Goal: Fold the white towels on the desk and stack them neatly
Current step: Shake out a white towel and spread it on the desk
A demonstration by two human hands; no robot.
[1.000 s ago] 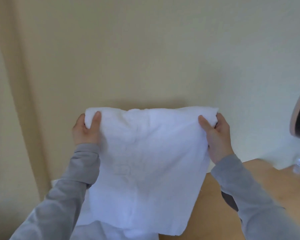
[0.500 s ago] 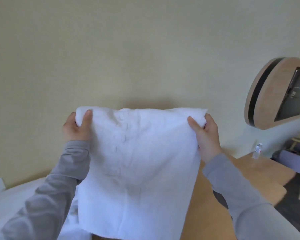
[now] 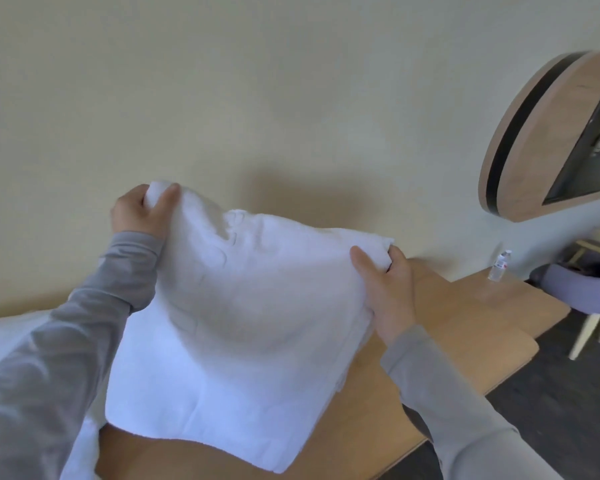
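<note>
Towel (image 3: 239,341) hangs above desk (image 3: 447,323).
My left hand (image 3: 137,213) and right hand (image 3: 388,292) pinch its top corners; top edge slopes down rightward.

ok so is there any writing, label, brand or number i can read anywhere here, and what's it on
No text here can be read.
small bottle at the far end of the desk: a label with a red patch, too small to read.
white towel: raised marks near its top edge, too blurred to tell if they are letters.
</note>
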